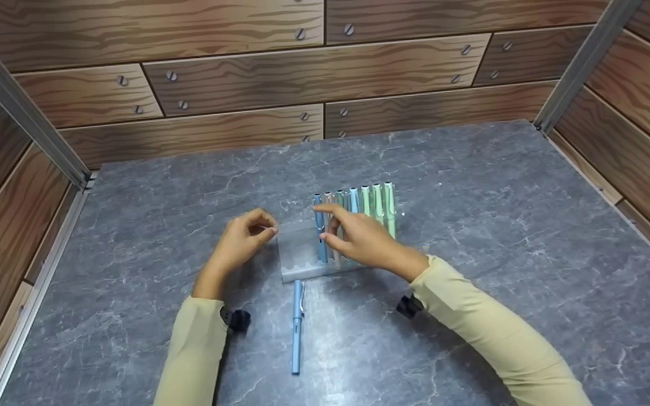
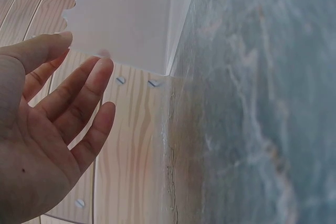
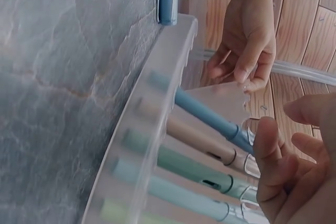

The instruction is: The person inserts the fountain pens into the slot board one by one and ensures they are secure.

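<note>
A clear pen stand (image 1: 298,248) sits mid-table, its right part holding a row of capped pens. My left hand (image 1: 243,239) pinches the stand's upper left corner between thumb and fingertips; the right wrist view shows this hand (image 3: 249,45) at the notched edge. Over the row's left end is my right hand (image 1: 364,239), thumb and forefinger spread apart near a dark blue pen (image 1: 323,252). Nothing is seen gripped in it. Brown, dark green and light blue pens (image 1: 354,197) follow, then light green pens (image 1: 389,208); the right hand partly hides them.
In front of the stand, a loose blue pen (image 1: 297,332) lies on the grey marbled table (image 1: 471,186), its clip end close to the stand's front lip. Wood-patterned walls (image 1: 235,90) with metal corner posts (image 1: 579,62) enclose the back and sides.
</note>
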Available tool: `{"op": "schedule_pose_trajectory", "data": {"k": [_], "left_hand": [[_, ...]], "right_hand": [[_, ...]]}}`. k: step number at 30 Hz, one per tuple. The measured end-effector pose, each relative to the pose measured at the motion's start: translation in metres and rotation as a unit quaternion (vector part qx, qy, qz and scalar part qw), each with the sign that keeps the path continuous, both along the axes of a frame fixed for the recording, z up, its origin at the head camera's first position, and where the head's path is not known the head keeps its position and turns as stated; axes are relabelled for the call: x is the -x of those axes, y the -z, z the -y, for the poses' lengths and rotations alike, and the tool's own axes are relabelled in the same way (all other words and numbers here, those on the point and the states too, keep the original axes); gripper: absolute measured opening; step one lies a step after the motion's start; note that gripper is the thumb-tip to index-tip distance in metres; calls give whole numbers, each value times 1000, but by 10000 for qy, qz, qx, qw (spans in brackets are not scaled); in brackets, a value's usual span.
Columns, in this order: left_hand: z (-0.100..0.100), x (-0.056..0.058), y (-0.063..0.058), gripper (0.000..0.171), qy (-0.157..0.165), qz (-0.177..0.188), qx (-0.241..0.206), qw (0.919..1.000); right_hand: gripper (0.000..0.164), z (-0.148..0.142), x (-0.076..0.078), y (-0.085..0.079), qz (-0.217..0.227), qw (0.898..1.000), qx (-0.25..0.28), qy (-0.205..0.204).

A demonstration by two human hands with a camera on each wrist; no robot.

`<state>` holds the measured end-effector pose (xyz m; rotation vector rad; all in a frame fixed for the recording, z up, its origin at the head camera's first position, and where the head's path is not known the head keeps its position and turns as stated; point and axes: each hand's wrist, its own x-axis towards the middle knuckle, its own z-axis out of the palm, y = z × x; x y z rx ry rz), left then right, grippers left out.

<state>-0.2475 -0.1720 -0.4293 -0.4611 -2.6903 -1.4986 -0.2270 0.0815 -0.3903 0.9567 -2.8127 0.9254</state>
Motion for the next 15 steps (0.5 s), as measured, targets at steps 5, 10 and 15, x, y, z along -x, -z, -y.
{"op": "schedule_pose_trajectory", "data": {"k": [5,10,15], "left_hand": [[0,0,0,7,-39,-46,-6,10000],[-1,1,0,7,-5,-119,7,9999],[-1,1,1,7,-25,-90,-19,10000]], "right_hand": [[50,3,-6,0,181,9997,-60,-125],[50,4,-10,4,313,9993,-93,-185],[48,6,-14,9,481,9983,-177,-271]]}}
